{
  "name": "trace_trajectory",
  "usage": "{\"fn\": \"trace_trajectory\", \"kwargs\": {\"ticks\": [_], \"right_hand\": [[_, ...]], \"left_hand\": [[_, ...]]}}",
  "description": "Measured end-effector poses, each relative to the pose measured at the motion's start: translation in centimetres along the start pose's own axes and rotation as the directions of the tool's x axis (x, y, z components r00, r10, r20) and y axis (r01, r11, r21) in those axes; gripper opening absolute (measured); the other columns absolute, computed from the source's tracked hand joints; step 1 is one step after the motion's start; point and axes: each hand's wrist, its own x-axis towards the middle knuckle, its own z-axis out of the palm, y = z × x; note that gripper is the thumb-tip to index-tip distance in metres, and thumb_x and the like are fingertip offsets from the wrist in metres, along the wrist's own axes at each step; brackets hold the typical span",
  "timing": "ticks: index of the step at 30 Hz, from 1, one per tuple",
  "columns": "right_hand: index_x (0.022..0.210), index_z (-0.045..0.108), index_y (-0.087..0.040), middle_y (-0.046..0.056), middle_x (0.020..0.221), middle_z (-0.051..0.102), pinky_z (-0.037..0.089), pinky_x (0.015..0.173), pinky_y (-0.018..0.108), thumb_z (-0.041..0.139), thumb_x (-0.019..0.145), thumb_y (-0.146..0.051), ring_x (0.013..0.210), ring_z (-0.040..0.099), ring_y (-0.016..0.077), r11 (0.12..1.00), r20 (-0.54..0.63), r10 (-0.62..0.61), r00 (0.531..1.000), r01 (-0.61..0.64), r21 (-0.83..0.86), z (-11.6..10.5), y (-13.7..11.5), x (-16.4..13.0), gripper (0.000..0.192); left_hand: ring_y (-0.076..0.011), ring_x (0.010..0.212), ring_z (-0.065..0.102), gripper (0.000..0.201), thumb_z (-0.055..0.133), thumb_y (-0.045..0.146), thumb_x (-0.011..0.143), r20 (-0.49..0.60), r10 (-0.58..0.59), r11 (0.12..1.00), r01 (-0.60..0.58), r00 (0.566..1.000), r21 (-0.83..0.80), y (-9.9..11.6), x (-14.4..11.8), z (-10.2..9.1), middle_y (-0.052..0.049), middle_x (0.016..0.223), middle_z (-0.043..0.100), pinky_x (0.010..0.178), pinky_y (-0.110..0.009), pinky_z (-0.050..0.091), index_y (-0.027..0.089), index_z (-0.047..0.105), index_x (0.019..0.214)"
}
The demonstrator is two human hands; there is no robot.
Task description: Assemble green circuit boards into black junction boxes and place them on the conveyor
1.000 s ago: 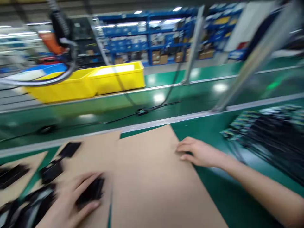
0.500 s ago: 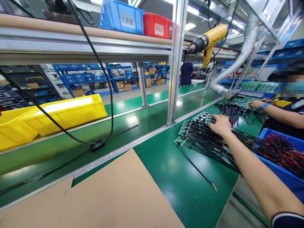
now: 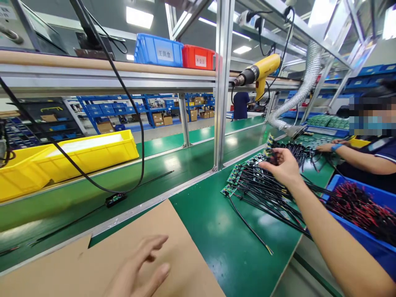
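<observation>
right hand (image 3: 283,167): half a second ago flat on the wired boards (image 3: 247,177); now lifting one, it seems
left hand (image 3: 139,268): newly in view; grip wide, holding nothing, over cardboard (image 3: 173,231)

green bench (image 3: 216,222) | on it: cardboard sheet (image 3: 173,231), wired boards pile (image 3: 256,181), blue bin (image 3: 359,231)

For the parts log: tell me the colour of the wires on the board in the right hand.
Black wires, clearest in the head view; right hand.
</observation>
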Motion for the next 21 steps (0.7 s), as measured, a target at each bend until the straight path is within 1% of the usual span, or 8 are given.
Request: {"fn": "trace_trajectory", "kwargs": {"ticks": [2,4,6,8,11,14,16,21], "right_hand": [[0.127,0.041,-0.017,0.01,0.105,0.061,0.052,0.077,0.034,0.075,0.071,-0.049,0.089,0.061,0.0217,0.962,-0.115,-0.232,0.966,0.245,0.117,0.6,-5.0,-4.9,0.072],[0.122,0.046,-0.016,0.011,0.103,0.061,0.05,0.079,0.04,0.075,0.075,-0.037,0.091,0.058,0.0251,0.804,-0.263,-0.538,0.801,0.581,0.127,1.8,-9.9,-10.5,0.059],[0.124,0.046,-0.012,0.01,0.092,0.062,0.049,0.07,0.039,0.064,0.082,-0.018,0.081,0.057,0.023,0.658,-0.248,-0.704,0.666,0.742,0.126,2.7,-13.6,-15.1,0.046],[0.125,0.047,-0.008,0.012,0.092,0.063,0.049,0.069,0.041,0.06,0.083,-0.016,0.082,0.057,0.0246,0.57,-0.105,-0.796,0.597,0.796,0.204,2.2,-15.9,-17.6,0.045],[0.118,0.055,-0.013,0.011,0.098,0.061,0.051,0.073,0.04,0.063,0.082,-0.022,0.088,0.057,0.0243,0.491,-0.008,-0.833,0.553,0.746,0.449,-1.1,-16.9,-16.9,0.039],[0.127,0.053,-0.017,0.012,0.112,0.058,0.05,0.086,0.041,0.059,0.079,-0.011,0.103,0.056,0.0252,0.502,-0.169,-0.754,0.635,0.722,0.476,-4.8,-17.0,-13.3,0.049],[0.141,0.041,-0.021,0.013,0.134,0.049,0.043,0.101,0.048,0.057,0.077,-0.012,0.123,0.046,0.0303,0.547,-0.106,-0.747,0.656,0.697,0.464,-5.7,-17.3,-11.0,0.066],[0.15,0.024,-0.019,0.013,0.15,0.035,0.033,0.109,0.051,0.056,0.071,-0.017,0.138,0.031,0.0319,0.496,0.221,-0.851,0.476,0.59,0.638,-1.8,-19.1,-9.7,0.086]], "left_hand": [[-0.0292,0.12,0.053,0.053,0.055,0.052,0.086,0.144,0.115,0.945,-0.063,0.983,-0.321,4.4,2.3,1.0,-0.01,0.139,0.051,0.099,-0.043,0.046,0.026,0.055,0.132],[-0.0298,0.124,0.05,0.062,0.06,0.045,0.082,0.258,0.269,0.821,-0.081,0.928,-0.565,7.8,4.5,2.2,-0.011,0.139,0.051,0.101,-0.042,0.043,0.024,0.048,0.138],[-0.0299,0.115,0.055,0.069,0.065,0.03,0.071,0.291,0.29,0.744,-0.024,0.912,-0.668,9.7,5.9,3.4,-0.011,0.131,0.058,0.092,-0.04,0.048,0.02,0.049,0.137],[-0.0279,0.102,0.061,0.069,0.059,0.016,0.061,0.249,0.183,0.737,0.035,0.951,-0.675,10.2,6.4,3.7,-0.01,0.114,0.066,0.078,-0.035,0.051,0.017,0.055,0.13],[-0.0248,0.09,0.062,0.059,0.05,0.011,0.057,0.127,0.157,0.842,-0.065,0.979,-0.535,9.8,5.7,1.9,-0.007,0.096,0.07,0.072,-0.031,0.049,0.015,0.066,0.114],[-0.0226,0.085,0.061,0.04,0.052,0.016,0.072,0.173,0.36,0.909,-0.302,0.917,-0.289,10.2,4.3,-1.5,-0.006,0.096,0.071,0.075,-0.031,0.048,0.018,0.071,0.107],[-0.0225,0.084,0.063,0.032,0.051,0.023,0.084,0.207,0.431,0.899,-0.399,0.878,-0.181,11.2,3.5,-3.5,-0.008,0.098,0.071,0.077,-0.031,0.048,0.021,0.073,0.107],[-0.0253,0.087,0.065,0.029,0.051,0.033,0.091,0.198,0.516,0.852,-0.522,0.834,-0.021,13.4,2.7,-6.5,-0.01,0.095,0.073,0.081,-0.034,0.048,0.022,0.076,0.103]]}}
